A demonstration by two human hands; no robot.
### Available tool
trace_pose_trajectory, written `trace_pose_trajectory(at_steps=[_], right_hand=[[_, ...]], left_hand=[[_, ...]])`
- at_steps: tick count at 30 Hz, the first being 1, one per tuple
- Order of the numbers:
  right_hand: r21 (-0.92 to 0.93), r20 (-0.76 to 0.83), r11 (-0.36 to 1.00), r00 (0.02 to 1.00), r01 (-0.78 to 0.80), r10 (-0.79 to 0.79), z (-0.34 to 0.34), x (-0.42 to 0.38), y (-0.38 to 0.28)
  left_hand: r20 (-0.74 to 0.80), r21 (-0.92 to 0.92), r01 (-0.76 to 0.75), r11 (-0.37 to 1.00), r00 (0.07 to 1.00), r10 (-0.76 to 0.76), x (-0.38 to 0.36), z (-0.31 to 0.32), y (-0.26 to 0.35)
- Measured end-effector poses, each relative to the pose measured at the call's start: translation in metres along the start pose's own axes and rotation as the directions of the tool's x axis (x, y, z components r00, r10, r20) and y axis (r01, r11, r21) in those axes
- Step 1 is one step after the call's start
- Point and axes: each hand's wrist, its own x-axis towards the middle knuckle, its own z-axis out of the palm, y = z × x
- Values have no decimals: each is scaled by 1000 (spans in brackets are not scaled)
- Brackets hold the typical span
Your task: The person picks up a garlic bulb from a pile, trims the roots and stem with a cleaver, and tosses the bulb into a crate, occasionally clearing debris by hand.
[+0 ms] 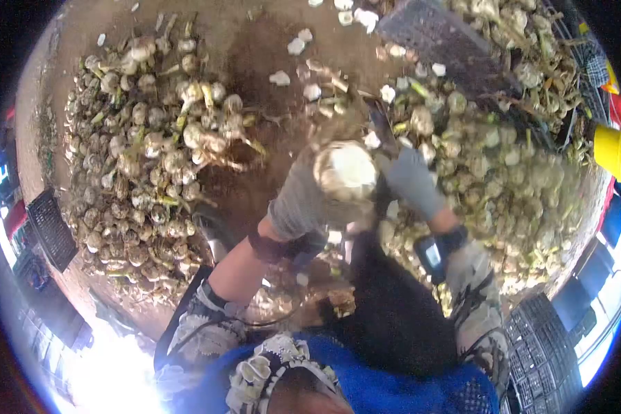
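My left hand (298, 196), in a grey glove, is closed around a large garlic bulb (350, 171) held up close to the camera. The bulb's pale, round face points upward, and its edges are blurred. To its right, my right hand (414, 181), also gloved, grips a dark-bladed cutting tool (379, 123) whose blade points away from me. The tool's handle is hidden inside the fist. Loose white trimmings (312, 92) lie on the ground beyond my hands.
A wide heap of garlic with stems (141, 159) covers the left side. Another garlic pile (504, 179) spreads on the right, below a dark crate (448, 45). Black plastic crates (52, 230) stand at the left edge, and a yellow container (608, 153) at the far right.
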Motion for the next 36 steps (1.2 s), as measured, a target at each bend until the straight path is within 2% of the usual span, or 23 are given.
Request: trace_pose_trajectory(at_steps=[1, 2, 4, 6, 8, 9, 11, 13, 14, 16, 18, 19, 20, 21, 22, 25, 27, 28, 29, 30, 32, 34, 36], right_hand=[[187, 33, 977, 995, -99, 94, -9, 4, -17], [657, 141, 753, 988, -49, -58, -16, 3, -28], [899, 312, 352, 945, -260, -100, -28, -7, -50], [935, 354, -2, 933, -355, -68, -37, -8, -72], [932, 357, 105, 929, -347, -95, -36, -7, -60], [924, 366, 161, 925, -347, -107, -37, -7, -51], [852, 397, 382, 918, -358, -25, -60, -6, -54], [803, 280, 545, 960, -242, 14, -66, -7, -61], [784, 122, 616, 992, -73, -38, -61, -7, -61], [673, 205, 727, 979, -134, -9, -57, -6, -67], [557, 141, 819, 987, -138, 71, -50, -7, -66], [494, 108, 856, 988, -150, 111, -46, -8, -67], [464, 39, 874, 989, -143, 142, -48, -15, -70], [432, -31, 891, 985, -140, 170, -48, -19, -73], [-184, -83, 800, 802, 572, -592, -29, -14, -46], [-360, 270, 756, 837, 546, -476, 28, -29, 19], [-36, 262, 902, 875, 429, -406, 36, -29, 15], [-385, 125, 765, 850, 517, -511, 67, -32, 34], [-704, -16, 574, 799, 418, -601, 98, -34, 53], [-617, 27, 634, 818, 465, -574, 84, -26, 42], [-423, 132, 745, 848, 516, -513, 41, -22, 19], [-207, 241, 833, 852, 513, -464, 7, -16, -2], [144, 328, 989, 945, -43, -6, -9, -11, -28]], left_hand=[[-73, -221, 84, 972, 992, -103, 5, 2, -4], [-33, -214, 95, 972, 994, -105, 3, 2, -5], [64, -206, 125, 971, 991, -114, -1, 1, -3], [39, -293, 167, 941, 986, -163, -10, 10, -13], [-3, -420, 175, 890, 981, -195, -20, 14, -16], [181, -424, 398, 813, 917, -354, -28, 5, -15], [351, -456, 463, 760, 878, -325, -23, -6, -19], [439, -558, 656, 509, 753, -490, -18, -15, -10], [435, -602, 579, 550, 815, -383, -20, -19, -16], [410, -408, 617, 673, 782, -469, -13, -13, -15], [406, -229, 619, 751, 762, -504, -11, -10, -48], [336, -151, 496, 855, 839, -428, -7, -11, -51], [273, -60, 364, 930, 902, -335, -4, -13, -52], [242, -209, 429, 879, 893, -379, -8, -11, -49], [211, -363, 471, 804, 882, -421, -8, -9, -37], [143, -685, 413, 601, 884, -445, -2, -8, -22], [187, -692, 391, 607, 909, -372, 2, 5, -19], [242, -539, 258, 802, 959, -145, -6, 32, -23], [312, -299, -35, 954, 941, 132, -18, 57, -34], [332, -208, -237, 949, 896, 297, -21, 70, -29], [184, -204, -223, 953, 948, 261, 17, 18, 49], [7, 41, -193, 980, 981, 193, 37, -38, 22], [-271, 125, -155, 980, 945, 184, 47, -98, -15]])
